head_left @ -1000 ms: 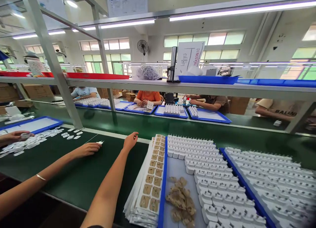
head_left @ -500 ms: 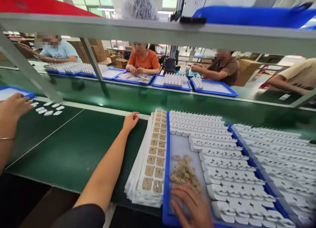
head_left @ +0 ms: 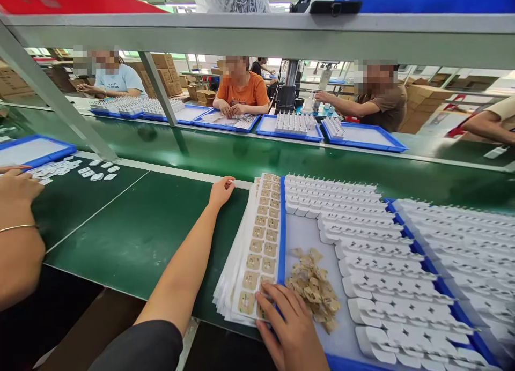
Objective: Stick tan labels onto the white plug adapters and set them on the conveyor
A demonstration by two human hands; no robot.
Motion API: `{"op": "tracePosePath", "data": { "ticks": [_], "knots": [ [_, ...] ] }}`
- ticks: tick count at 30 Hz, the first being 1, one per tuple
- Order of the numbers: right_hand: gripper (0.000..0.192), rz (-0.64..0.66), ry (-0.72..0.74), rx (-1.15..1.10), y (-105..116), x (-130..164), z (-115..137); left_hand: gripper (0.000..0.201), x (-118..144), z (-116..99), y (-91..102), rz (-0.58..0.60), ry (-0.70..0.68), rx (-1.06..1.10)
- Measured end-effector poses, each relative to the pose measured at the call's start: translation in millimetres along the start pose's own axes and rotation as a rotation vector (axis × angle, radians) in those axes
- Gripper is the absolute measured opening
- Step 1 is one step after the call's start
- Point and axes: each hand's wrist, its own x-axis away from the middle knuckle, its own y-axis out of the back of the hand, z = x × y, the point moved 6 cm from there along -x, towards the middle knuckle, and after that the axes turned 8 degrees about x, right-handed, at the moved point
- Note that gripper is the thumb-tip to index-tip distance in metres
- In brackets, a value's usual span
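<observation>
My left hand (head_left: 222, 193) rests at the far edge of the green table, beside the top of a stack of sticker sheets (head_left: 257, 232). Its fingers are loosely curled, with nothing visible in them. My right hand (head_left: 292, 325) reaches over the near end of the top sheet, fingers apart, fingertips touching the sheet near its lowest tan square pads. Its palm lies over the rim of a blue tray (head_left: 282, 231). In that tray, close to my right hand, lies a heap of loose tan pieces (head_left: 314, 285), with rows of white moulded parts (head_left: 386, 277) to their right.
A second blue tray of white parts (head_left: 454, 242) stands at the right. At the left, another person's hand (head_left: 18, 186) is near small white pieces (head_left: 60, 168) and a blue tray (head_left: 44, 148). A metal shelf beam (head_left: 241, 36) crosses above; co-workers sit opposite.
My right hand has moved left from the tray's loose tan pieces onto the sticker sheet. My left hand stays at the table edge. The view has shifted slightly; the neighbour's hand has lowered.
</observation>
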Motion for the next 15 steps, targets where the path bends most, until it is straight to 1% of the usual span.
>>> {"op": "tracePosePath", "data": {
  "ticks": [11,13,15],
  "knots": [
    [0.035,0.049,0.018,-0.036,-5.6,4.5,-4.0,0.029,-1.3,3.4,-0.6,-0.005,0.021,0.013],
    [0.033,0.037,0.030,-0.036,-4.0,3.5,-3.8,0.028,-1.5,3.5,-0.7,-0.003,0.025,0.013],
    [0.028,-0.005,0.057,-0.031,-0.3,1.7,-1.9,0.027,-1.3,3.1,-0.9,0.000,0.029,0.015]
  ]
}}
